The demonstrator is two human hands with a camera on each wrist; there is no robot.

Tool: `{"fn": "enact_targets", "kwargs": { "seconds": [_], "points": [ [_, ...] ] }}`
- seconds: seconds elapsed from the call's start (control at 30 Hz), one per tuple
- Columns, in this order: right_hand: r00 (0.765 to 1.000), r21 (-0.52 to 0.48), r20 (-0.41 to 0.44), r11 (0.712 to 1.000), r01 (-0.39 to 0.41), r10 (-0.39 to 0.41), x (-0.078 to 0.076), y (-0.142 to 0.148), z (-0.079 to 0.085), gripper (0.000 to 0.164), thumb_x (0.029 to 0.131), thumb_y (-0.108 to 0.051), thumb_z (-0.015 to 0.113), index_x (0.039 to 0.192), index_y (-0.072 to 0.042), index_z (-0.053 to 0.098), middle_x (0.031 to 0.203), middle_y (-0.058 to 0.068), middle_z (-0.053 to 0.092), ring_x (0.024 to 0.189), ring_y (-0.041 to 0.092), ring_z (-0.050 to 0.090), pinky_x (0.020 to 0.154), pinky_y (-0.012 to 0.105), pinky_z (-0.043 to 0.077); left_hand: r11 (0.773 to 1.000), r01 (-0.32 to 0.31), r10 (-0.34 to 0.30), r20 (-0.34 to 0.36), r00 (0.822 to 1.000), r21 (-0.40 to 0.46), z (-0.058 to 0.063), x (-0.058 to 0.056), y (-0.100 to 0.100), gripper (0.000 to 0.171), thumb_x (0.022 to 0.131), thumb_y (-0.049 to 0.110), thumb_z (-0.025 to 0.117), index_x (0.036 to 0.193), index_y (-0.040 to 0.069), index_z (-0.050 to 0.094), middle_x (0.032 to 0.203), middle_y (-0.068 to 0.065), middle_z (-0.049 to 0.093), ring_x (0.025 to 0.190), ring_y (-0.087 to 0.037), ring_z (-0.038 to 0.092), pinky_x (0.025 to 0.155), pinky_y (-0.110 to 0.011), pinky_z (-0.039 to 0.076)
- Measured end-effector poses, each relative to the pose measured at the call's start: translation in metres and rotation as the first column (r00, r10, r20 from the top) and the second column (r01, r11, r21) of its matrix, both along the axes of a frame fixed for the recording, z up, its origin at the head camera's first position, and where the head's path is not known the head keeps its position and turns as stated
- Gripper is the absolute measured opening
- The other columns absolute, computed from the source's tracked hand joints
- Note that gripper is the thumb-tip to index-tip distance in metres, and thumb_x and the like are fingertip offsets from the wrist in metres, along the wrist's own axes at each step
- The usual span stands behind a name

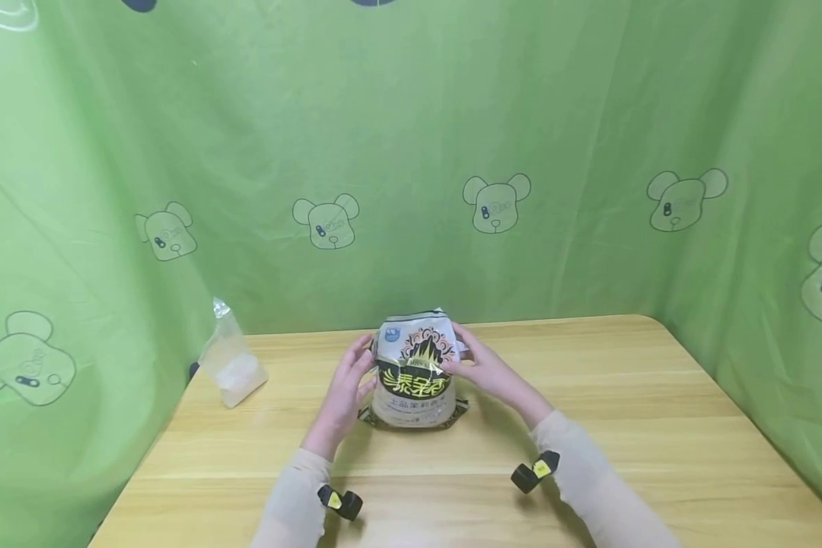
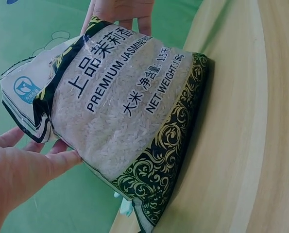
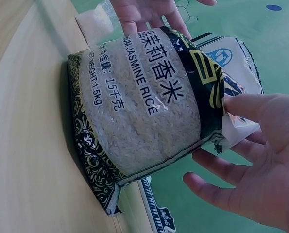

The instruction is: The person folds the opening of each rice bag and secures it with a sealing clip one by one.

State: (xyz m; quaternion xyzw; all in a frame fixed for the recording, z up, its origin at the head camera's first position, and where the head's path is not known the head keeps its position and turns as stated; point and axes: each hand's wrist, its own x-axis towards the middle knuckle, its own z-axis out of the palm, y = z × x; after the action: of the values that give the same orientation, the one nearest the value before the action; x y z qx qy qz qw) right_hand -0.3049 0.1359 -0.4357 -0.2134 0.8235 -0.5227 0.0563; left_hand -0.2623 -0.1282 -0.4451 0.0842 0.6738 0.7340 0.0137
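Observation:
A clear bag of jasmine rice (image 1: pixel 411 403) with black and gold bands stands upright on the wooden table, its white top folded over toward the back. My left hand (image 1: pixel 345 380) holds its left side; in the left wrist view the thumb (image 2: pixel 64 162) lies along the bag's edge and the other fingers go behind the top. On the opposite side my right hand (image 1: pixel 486 371) grips the upper part. Seen from the right wrist, that thumb (image 3: pixel 241 104) presses the front near the black band, with fingers round the back edge.
A small transparent bag (image 1: pixel 236 377) with white contents stands at the table's left edge. Behind the rice, the right wrist view shows part of a black-and-white patterned item (image 3: pixel 159 213). Green curtains (image 1: pixel 411 152) with bear-head prints hang round the table (image 1: pixel 657 426).

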Motion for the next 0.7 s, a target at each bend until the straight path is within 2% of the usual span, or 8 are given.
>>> {"fn": "enact_targets", "kwargs": {
  "seconds": [0.4, 0.7],
  "points": [
    [1.0, -0.005, -0.025, 1.0, -0.014, 0.013, 0.006, 0.017, -0.002, 0.083, 0.091, -0.031, 0.066, 0.156, -0.021, 0.016, 0.158, 0.017, 0.029, 0.125, 0.041, 0.051, 0.103, 0.055, 0.045, 0.992, 0.115, -0.114, -0.011, 0.993, 0.045, -0.001, 0.003, 0.004, 0.054, 0.103, 0.039, 0.034, 0.152, 0.018, 0.024, 0.16, -0.015, 0.023, 0.144, -0.042, 0.025, 0.118, -0.058, 0.023],
    [1.0, 0.017, -0.026, 1.0, -0.001, 0.001, 0.009, 0.028, -0.003, 0.083, 0.091, -0.031, 0.066, 0.156, -0.019, 0.016, 0.157, 0.018, 0.03, 0.126, 0.042, 0.05, 0.105, 0.058, 0.043, 0.989, 0.147, -0.147, -0.004, 0.989, 0.032, 0.0, 0.006, 0.013, 0.054, 0.103, 0.04, 0.033, 0.152, 0.019, 0.025, 0.161, -0.011, 0.021, 0.146, -0.039, 0.023, 0.119, -0.055, 0.024]
  ]
}}
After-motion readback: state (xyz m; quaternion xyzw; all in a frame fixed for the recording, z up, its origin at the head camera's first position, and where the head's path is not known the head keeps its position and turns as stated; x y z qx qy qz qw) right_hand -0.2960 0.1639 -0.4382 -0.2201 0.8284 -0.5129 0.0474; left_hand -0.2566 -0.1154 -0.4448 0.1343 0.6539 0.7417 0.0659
